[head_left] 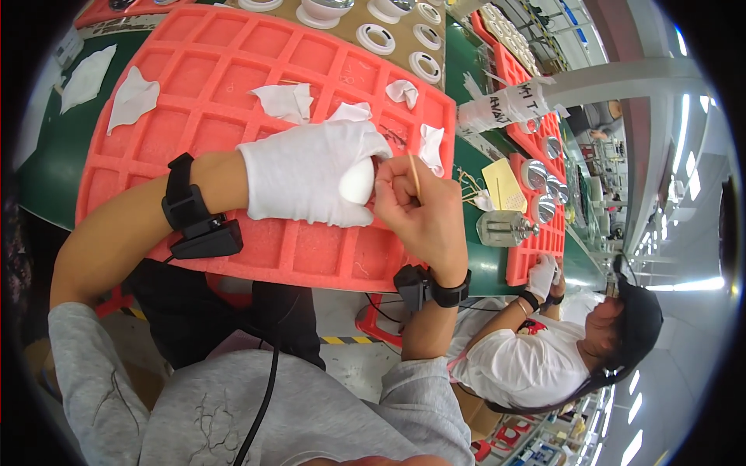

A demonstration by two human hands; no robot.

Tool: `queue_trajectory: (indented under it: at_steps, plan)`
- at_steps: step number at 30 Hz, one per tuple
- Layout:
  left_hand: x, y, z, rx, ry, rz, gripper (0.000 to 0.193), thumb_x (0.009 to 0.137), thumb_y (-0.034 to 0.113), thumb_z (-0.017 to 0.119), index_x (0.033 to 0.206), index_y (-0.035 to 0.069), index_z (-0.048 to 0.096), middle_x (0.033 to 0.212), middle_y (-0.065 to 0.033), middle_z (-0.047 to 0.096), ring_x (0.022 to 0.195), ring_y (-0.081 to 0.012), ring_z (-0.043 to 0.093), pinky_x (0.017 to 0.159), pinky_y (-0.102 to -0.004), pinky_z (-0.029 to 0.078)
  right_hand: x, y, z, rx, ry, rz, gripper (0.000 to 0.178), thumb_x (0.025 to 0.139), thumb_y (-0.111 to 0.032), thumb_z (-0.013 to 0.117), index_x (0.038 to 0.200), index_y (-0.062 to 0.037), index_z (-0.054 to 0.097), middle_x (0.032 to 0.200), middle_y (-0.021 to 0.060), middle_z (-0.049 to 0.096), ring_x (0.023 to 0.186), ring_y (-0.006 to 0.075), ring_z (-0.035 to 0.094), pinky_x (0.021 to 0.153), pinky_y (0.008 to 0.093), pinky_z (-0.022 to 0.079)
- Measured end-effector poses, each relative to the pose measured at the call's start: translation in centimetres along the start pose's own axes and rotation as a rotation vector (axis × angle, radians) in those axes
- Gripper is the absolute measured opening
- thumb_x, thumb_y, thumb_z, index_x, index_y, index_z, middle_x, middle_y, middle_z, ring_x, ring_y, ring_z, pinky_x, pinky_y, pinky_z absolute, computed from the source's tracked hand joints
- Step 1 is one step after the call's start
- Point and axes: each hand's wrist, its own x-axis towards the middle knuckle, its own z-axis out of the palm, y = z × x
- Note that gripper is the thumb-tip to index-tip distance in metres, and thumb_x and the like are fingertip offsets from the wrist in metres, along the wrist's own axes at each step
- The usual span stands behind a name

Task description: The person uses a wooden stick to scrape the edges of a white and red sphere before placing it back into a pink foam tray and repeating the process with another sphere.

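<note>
My left hand (299, 175) wears a white glove and is wrapped round a smooth white rounded part (357, 183). Its far side is hidden by my fingers. My right hand (423, 210), bare, is closed in a pinch against the right side of that part. A thin wooden stick (415, 172) rises from between its fingers; the stick's lower end is hidden. Both hands are above a red compartment tray (225, 264). Crumpled white cloths lie on it, among them one cloth (284, 102) beyond my left hand and another cloth (431, 147) beyond my right.
White rings (376, 39) and cups stand on a brown board at the back. To the right are a glass dispenser bottle (503, 228), a yellow paper pad (503, 186) and another red tray (528, 256) with shiny round parts. A co-worker (536, 349) in a white shirt sits there.
</note>
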Motion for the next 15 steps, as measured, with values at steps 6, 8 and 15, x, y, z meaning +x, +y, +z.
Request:
queue_trajectory:
  at_steps: [6,8,15]
  plan:
    - [0.0,0.0,-0.1,-0.023,-0.002,0.006,0.053,0.079,0.029,0.078,0.120,0.001,0.060,0.111,-0.0207,0.061,0.104,-0.0366,0.062,0.086,-0.0421,0.055,0.0,0.3,-0.1,0.175,-0.025,0.138,0.005,0.090,0.000,0.065,0.094,0.0011,0.063,0.057,-0.0051,0.045,0.053,0.0017,0.039,0.052,0.0205,0.032]
    - [-0.2,0.0,-0.1,-0.028,0.018,-0.002,0.052,0.079,0.029,0.078,0.119,0.001,0.060,0.110,-0.0212,0.061,0.102,-0.0365,0.063,0.085,-0.0422,0.056,-0.1,0.6,0.0,0.218,-0.025,0.174,0.004,0.091,0.000,0.064,0.094,0.0017,0.063,0.057,-0.0058,0.046,0.054,0.0016,0.039,0.053,0.0202,0.032]
    - [-0.1,-0.1,-0.1,0.006,0.008,0.017,0.055,0.078,0.027,0.079,0.121,0.001,0.058,0.112,-0.0219,0.060,0.098,-0.0353,0.066,0.081,-0.0417,0.057,-0.5,1.3,-0.1,0.518,0.038,0.249,0.017,0.103,-0.013,0.054,0.094,0.0006,0.060,0.061,-0.0063,0.042,0.054,0.0034,0.033,0.051,0.0222,0.026]
